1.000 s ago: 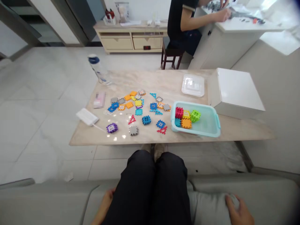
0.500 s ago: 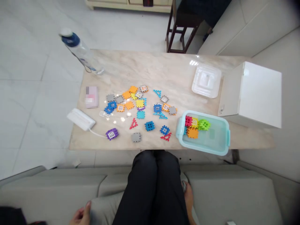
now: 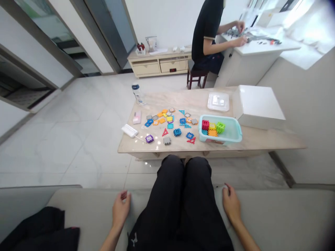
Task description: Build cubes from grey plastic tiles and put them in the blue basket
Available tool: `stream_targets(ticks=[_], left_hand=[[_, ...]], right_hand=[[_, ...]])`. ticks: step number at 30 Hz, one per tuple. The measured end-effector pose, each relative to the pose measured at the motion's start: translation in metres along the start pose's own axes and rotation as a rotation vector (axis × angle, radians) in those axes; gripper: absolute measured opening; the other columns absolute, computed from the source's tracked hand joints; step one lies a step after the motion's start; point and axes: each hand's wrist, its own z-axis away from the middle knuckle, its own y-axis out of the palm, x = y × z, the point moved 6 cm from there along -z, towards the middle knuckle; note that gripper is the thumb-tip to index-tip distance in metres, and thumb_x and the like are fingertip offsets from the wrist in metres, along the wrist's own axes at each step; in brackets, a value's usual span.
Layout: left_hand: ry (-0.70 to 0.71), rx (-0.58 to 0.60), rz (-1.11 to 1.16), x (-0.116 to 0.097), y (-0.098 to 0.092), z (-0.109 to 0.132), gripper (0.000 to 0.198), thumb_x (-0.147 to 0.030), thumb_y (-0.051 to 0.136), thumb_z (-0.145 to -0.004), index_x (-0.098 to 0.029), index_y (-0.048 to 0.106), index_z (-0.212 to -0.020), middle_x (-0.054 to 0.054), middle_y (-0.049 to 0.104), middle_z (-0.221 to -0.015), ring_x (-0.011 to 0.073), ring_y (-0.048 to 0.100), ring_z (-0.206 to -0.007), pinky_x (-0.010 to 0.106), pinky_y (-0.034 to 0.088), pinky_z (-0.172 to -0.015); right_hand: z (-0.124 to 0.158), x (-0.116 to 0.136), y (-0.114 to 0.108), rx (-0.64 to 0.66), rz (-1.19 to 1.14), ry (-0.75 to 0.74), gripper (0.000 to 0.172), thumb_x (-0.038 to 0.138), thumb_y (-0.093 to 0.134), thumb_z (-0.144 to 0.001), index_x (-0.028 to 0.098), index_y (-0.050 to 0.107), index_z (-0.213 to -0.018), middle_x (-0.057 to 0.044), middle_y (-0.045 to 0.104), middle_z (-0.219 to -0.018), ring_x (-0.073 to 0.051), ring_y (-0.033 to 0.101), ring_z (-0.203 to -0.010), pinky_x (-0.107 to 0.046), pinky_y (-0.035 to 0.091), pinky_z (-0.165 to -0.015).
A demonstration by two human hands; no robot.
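Observation:
My left hand [image 3: 121, 207] rests on the grey sofa seat [image 3: 86, 198] beside my left leg. Its fingers curl loosely with the thumb apart, and nothing shows in them. On the seat's other side, my right hand [image 3: 232, 204] lies near the front edge, its thumb apart from the partly hidden fingers. Ahead on the low table [image 3: 149, 146] are scattered toothed plastic building pieces: a blue block [image 3: 177, 132], a grey block [image 3: 166, 140], a purple block [image 3: 149, 138], a red triangle [image 3: 164, 132] and several flat pieces. Both hands are apart from them.
A light blue bin [image 3: 232, 134] holds red, yellow, orange and green pieces. Behind it stand a white box [image 3: 259, 104] and a clear lid [image 3: 218, 101]. A bottle [image 3: 138, 94] and a white device [image 3: 129, 130] are at left. Another person [image 3: 206, 35] works at a far counter.
The view has tilted upward, bringing the room and the other person into sight. Both hands now show more fully on the sofa beside my legs. The table pieces look unmoved.

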Motion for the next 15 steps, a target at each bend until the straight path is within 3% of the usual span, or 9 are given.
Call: stream_targets(ticks=[3, 7, 9, 12, 15], left_hand=[[0.28, -0.01, 0.077, -0.054, -0.008, 0.019, 0.058, -0.062, 0.059, -0.084, -0.017, 0.071, -0.118, 0.018, 0.072, -0.123, 0.0369, 0.072, -0.114, 0.054, 0.061, -0.099], [0.491, 0.062, 0.234, -0.122, 0.003, 0.06, 0.046, -0.055, 0.051, -0.104, -0.02, 0.068, -0.129, 0.014, 0.07, -0.132, 0.03, 0.07, -0.12, 0.05, 0.06, -0.107], [0.625, 0.012, 0.174, -0.145, 0.008, 0.078, 0.044, -0.049, 0.051, -0.106, -0.021, 0.064, -0.137, 0.015, 0.066, -0.138, 0.0315, 0.064, -0.131, 0.055, 0.052, -0.118], [0.753, -0.11, 0.03, -0.153, 0.013, 0.088, 0.053, -0.046, 0.054, -0.107, -0.02, 0.055, -0.153, 0.019, 0.057, -0.15, 0.0367, 0.053, -0.144, 0.065, 0.042, -0.126], [0.798, -0.147, -0.028, -0.141, 0.014, 0.082, 0.058, -0.044, 0.053, -0.109, -0.02, 0.047, -0.161, 0.02, 0.054, -0.154, 0.038, 0.052, -0.146, 0.067, 0.045, -0.123]], right_hand=[[-0.011, 0.014, -0.004, -0.066, -0.019, -0.144, 0.081, 0.061, 0.046, -0.088, 0.006, 0.061, -0.146, -0.024, 0.07, -0.129, -0.037, 0.068, -0.118, -0.05, 0.05, -0.11], [-0.011, 0.02, -0.013, -0.225, -0.023, -0.303, 0.074, 0.055, 0.047, -0.088, 0.005, 0.061, -0.14, -0.023, 0.069, -0.122, -0.036, 0.065, -0.114, -0.051, 0.047, -0.111], [-0.007, 0.02, -0.013, -0.245, -0.016, -0.329, 0.07, 0.052, 0.046, -0.089, 0.005, 0.062, -0.138, -0.022, 0.069, -0.12, -0.035, 0.065, -0.113, -0.051, 0.047, -0.111], [-0.005, 0.028, -0.012, -0.246, 0.002, -0.385, 0.064, 0.05, 0.048, -0.089, 0.008, 0.064, -0.134, -0.02, 0.069, -0.116, -0.035, 0.064, -0.112, -0.051, 0.048, -0.109], [-0.007, 0.059, -0.018, -0.279, -0.001, -0.474, 0.056, 0.047, 0.049, -0.089, 0.012, 0.067, -0.129, -0.019, 0.071, -0.114, -0.034, 0.065, -0.109, -0.052, 0.05, -0.105]])
